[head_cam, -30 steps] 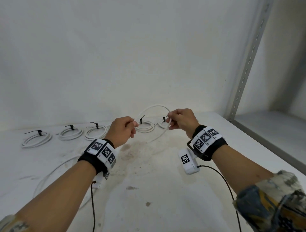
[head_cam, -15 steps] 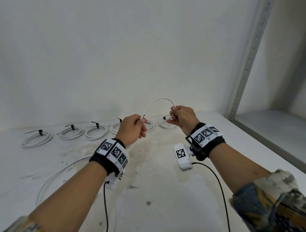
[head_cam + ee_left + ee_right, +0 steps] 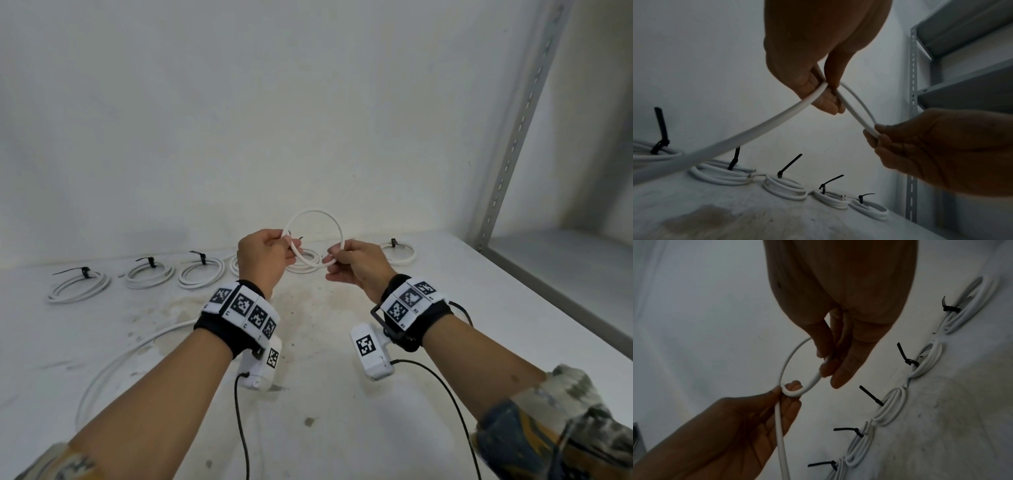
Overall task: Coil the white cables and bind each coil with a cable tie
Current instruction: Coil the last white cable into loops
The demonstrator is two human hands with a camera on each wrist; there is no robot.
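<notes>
I hold a white cable bent into one round loop above the white table. My left hand pinches the loop where the cable crosses, seen close in the left wrist view as a pinch on the cable. My right hand pinches the loop's right side. The cable's free length trails down to the left over the table. Several coils bound with black ties lie in a row by the back wall, such as the leftmost coil and the rightmost coil.
A grey metal shelving upright and shelf stand at the right. A white wall rises directly behind the row of coils. Brown stains mark the table's middle. Black wires hang from my wrist cameras.
Both hands rose and drew nearer each other, and the cable's open arc has closed into a full round loop between them.
</notes>
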